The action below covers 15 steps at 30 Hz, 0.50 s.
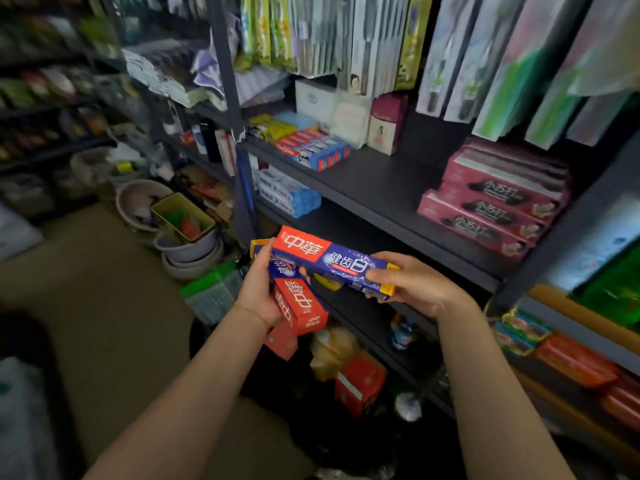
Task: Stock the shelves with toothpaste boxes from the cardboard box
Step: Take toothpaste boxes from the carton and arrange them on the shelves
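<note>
A red and blue toothpaste box (332,259) lies level between both hands, in front of the dark shelf (381,188). My right hand (412,284) grips its right, yellow-tipped end. My left hand (261,289) touches its left end and also holds a bundle of the same toothpaste boxes (299,306), tilted downward. Stacks of pink toothpaste boxes (491,206) lie on the shelf at the right and blue and red ones (315,150) at the left. The cardboard box is not in view.
Tall hanging packs (485,57) fill the level above the shelf. Lower shelves hold orange packs (575,362) and a red carton (360,382). Stacked plastic basins (187,247) and a green basket (211,292) stand on the floor at the left. The shelf's middle is bare.
</note>
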Motion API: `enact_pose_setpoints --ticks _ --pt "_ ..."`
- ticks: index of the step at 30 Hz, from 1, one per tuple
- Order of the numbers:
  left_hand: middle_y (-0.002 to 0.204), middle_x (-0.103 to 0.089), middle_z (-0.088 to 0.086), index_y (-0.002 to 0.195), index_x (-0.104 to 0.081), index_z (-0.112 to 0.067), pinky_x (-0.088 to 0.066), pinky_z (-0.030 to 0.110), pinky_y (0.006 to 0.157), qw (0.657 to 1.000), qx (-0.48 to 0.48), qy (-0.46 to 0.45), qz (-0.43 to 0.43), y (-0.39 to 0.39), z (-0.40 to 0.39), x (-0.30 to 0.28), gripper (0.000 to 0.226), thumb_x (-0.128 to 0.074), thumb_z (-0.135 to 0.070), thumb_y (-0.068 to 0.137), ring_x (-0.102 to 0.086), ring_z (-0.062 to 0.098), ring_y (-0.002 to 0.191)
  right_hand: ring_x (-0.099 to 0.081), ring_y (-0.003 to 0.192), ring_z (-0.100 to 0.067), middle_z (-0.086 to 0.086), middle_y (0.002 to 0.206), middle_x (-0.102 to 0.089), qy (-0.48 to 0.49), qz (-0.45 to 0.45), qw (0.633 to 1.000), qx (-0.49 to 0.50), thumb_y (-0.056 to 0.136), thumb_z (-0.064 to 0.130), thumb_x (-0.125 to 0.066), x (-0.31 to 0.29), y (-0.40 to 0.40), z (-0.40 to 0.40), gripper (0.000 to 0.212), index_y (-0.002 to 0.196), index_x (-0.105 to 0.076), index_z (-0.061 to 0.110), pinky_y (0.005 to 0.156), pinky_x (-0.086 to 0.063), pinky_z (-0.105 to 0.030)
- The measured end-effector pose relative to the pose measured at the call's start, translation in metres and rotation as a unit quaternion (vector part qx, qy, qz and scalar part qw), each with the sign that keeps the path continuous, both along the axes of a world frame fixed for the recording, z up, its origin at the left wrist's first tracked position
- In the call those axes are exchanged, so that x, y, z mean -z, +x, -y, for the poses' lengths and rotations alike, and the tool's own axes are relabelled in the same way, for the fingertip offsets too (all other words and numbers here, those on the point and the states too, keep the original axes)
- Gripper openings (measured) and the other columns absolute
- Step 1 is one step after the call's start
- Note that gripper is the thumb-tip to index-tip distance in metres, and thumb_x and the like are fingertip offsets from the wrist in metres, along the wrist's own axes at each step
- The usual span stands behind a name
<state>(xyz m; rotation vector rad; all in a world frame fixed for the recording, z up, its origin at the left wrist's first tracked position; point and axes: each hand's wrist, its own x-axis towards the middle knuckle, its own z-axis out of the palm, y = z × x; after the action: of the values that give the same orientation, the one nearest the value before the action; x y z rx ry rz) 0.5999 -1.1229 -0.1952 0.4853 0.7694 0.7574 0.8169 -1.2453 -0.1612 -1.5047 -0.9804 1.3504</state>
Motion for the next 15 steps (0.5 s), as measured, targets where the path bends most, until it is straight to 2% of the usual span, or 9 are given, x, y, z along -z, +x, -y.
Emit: enact_pose_setpoints --ticks 1,3,6,9,11,12,15 --pt "0.074 -0.065 0.005 0.088 -0.069 -0.016 -0.057 0.029 0.066 1.0 0.006 0.002 -0.018 0.005 -0.018 -0.002 0.032 -0.066 -0.048 0.086 -0.062 0.018 0.062 -0.066 0.078 -0.018 -0.008 0.094 -0.071 -0.003 0.007 1.0 -0.016 0.076 0.019 -0.08 -0.001 0.005 -0.016 0.042 0.114 -0.063 0.011 0.066 -0.052 -0.026" --pt "0.068 -0.064 0.006 0.081 -0.068 -0.016 -0.055 0.028 0.057 0.999 0.019 0.006 -0.042 0.018 -0.049 -0.011 0.034 -0.061 -0.047 0.091 -0.06 0.018 0.054 -0.065 0.082 -0.018 -0.008 0.098 -0.071 -0.01 0.042 0.998 -0.035 0.082 0.017 -0.077 -0.003 0.013 -0.048 0.035 0.114 -0.064 0.01 0.072 -0.053 -0.031" --pt "0.074 -0.064 0.006 0.087 -0.067 -0.017 -0.055 0.029 0.059 0.998 0.039 0.013 -0.057 0.041 -0.089 -0.016 0.032 -0.062 -0.048 0.092 -0.061 0.018 0.056 -0.067 0.089 -0.017 -0.009 0.107 -0.072 -0.023 0.135 0.989 -0.058 0.085 0.033 -0.074 -0.006 0.026 -0.093 0.035 0.112 -0.066 0.012 0.087 -0.053 -0.038" --pt "0.073 -0.067 0.006 0.088 -0.068 -0.017 -0.056 0.029 0.06 0.997 0.047 -0.002 -0.054 0.066 -0.117 -0.01 0.035 -0.061 -0.051 0.091 -0.063 0.018 0.058 -0.068 0.083 -0.012 -0.001 0.099 -0.073 -0.029 0.209 0.977 -0.034 0.079 0.057 -0.072 -0.006 0.037 -0.122 0.047 0.104 -0.067 0.018 0.08 -0.053 -0.032" --pt "0.074 -0.069 0.006 0.092 -0.067 -0.016 -0.056 0.029 0.058 0.997 0.055 -0.009 -0.048 0.083 -0.133 -0.011 0.036 -0.058 -0.05 0.093 -0.065 0.02 0.06 -0.064 0.077 -0.009 0.002 0.093 -0.07 -0.018 0.255 0.967 0.025 0.083 0.055 -0.069 -0.003 0.048 -0.138 0.041 0.099 -0.066 0.017 0.069 -0.049 -0.026" --pt "0.074 -0.068 0.007 0.094 -0.066 -0.016 -0.056 0.03 0.059 0.997 0.059 -0.011 -0.051 0.091 -0.142 -0.012 0.035 -0.056 -0.049 0.094 -0.065 0.021 0.062 -0.062 0.077 -0.011 0.001 0.093 -0.068 -0.011 0.277 0.959 0.058 0.085 0.053 -0.068 -0.001 0.054 -0.145 0.04 0.098 -0.065 0.015 0.067 -0.046 -0.026" --pt "0.087 -0.06 0.013 0.104 -0.056 -0.017 -0.052 0.04 0.071 0.993 0.089 -0.023 -0.073 0.111 -0.167 -0.016 0.027 -0.055 -0.042 0.094 -0.061 0.027 0.076 -0.064 0.088 -0.021 -0.004 0.1 -0.066 -0.002 0.318 0.934 0.162 0.086 0.048 -0.068 0.006 0.074 -0.167 0.042 0.104 -0.062 0.011 0.074 -0.048 -0.033"
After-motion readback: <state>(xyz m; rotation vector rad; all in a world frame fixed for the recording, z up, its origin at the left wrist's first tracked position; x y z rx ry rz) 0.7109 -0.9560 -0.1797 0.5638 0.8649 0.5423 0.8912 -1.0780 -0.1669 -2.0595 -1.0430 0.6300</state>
